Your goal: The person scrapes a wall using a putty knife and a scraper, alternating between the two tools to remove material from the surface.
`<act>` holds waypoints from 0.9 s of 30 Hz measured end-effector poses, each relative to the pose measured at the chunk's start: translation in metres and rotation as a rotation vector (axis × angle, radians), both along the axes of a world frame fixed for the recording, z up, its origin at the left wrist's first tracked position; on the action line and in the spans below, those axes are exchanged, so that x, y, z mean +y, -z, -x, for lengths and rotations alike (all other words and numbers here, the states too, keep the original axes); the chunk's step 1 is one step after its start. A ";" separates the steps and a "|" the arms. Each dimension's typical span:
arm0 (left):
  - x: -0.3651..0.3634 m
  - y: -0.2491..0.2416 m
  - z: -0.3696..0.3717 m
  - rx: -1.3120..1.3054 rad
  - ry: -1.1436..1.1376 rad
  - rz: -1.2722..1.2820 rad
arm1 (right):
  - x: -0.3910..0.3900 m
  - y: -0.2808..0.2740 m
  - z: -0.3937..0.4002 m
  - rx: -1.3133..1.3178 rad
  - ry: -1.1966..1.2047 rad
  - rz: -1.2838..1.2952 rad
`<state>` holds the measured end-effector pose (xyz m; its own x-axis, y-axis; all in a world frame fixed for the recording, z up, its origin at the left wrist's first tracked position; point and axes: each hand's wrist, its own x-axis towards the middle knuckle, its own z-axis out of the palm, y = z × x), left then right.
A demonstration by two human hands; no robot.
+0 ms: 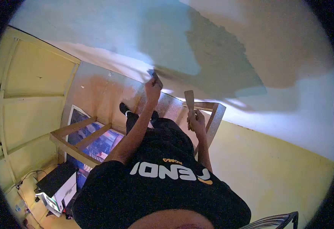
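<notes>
My left hand point(153, 92) is raised to the pale wall and closed around a dark flat scraper-like blade point(156, 79). The blade's tip is close to the wall; contact is hard to judge. Lower and to the right, my right hand point(196, 122) grips the handle of a putty knife point(189, 100), its broad blade pointing up. Above both hands, the wall point(117, 34) carries a large grey-green patch point(216, 57) with a ragged edge, partly covered by shadows.
My feet point(124, 109) stand on a brown board-like surface point(98, 89). Wooden frames point(75, 149) flank me on the left and right point(216, 118). Lower left are a white and black boxy device point(58, 189) and cables. A dark ribbed chair back point(275, 221) is lower right.
</notes>
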<state>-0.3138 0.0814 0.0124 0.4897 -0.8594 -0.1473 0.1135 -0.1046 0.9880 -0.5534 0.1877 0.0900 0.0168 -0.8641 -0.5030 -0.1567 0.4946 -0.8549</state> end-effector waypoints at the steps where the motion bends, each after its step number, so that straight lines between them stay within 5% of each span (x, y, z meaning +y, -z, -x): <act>1: -0.003 -0.015 -0.002 -0.052 -0.090 0.055 | 0.001 -0.005 0.000 -0.003 -0.020 -0.012; 2: -0.006 -0.030 0.002 0.095 -0.090 0.065 | 0.003 -0.012 0.001 -0.004 -0.039 -0.026; 6: -0.011 -0.016 0.022 -0.357 -0.027 -0.062 | 0.002 -0.010 -0.001 -0.042 -0.111 0.034; 10: 0.013 0.003 0.021 -0.029 0.238 -0.083 | -0.020 -0.036 -0.020 0.080 -0.238 0.070; 13: 0.033 -0.023 0.013 0.241 0.113 -0.081 | -0.043 -0.025 -0.031 0.082 -0.361 0.143; 17: 0.034 0.017 -0.017 0.139 0.032 -0.149 | -0.065 -0.020 -0.055 -0.011 -0.377 0.180; 19: 0.038 -0.009 -0.031 0.100 0.012 -0.188 | -0.074 -0.030 -0.066 -0.043 -0.414 0.085; 20: 0.034 0.030 -0.033 0.085 -0.057 -0.122 | -0.080 -0.033 -0.072 -0.057 -0.432 0.041; 27: 0.045 0.048 -0.067 0.142 -0.077 -0.126 | -0.106 0.005 -0.096 0.105 -0.436 0.158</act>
<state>-0.2471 0.1265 -0.0353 0.5201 -0.7904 -0.3236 0.2637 -0.2118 0.9411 -0.4576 0.0819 0.0849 0.3514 -0.8537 -0.3843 -0.4106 0.2284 -0.8828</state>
